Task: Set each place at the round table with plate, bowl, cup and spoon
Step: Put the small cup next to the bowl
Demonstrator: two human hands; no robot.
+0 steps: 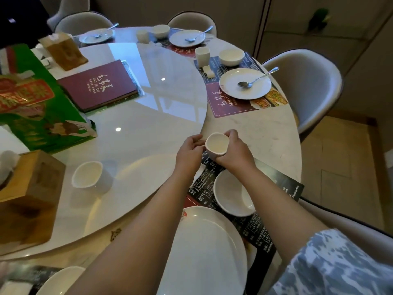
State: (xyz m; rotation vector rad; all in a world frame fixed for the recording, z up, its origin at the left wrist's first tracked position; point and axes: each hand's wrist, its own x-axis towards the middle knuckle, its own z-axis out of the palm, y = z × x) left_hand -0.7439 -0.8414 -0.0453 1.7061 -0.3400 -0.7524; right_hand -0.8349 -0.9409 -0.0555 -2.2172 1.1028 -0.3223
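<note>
A white cup (216,144) sits between both my hands at the far end of the near placemat (265,235). My right hand (235,151) wraps its right side and my left hand (189,153) touches its left side. Just nearer to me on the mat stand a white bowl (232,193) and a white plate (204,252). A second white cup (89,175) stands on the glass turntable (136,128). At the far right place I see a plate (244,83) with a spoon (255,78), a bowl (231,57) and a cup (202,56).
Two further places at the back hold plates with spoons (187,37) (95,36). On the turntable lie a maroon menu (100,84), a green box (36,99) and wooden tissue boxes (27,196) (63,51). Grey chairs (308,88) ring the table. Another plate (57,282) shows bottom left.
</note>
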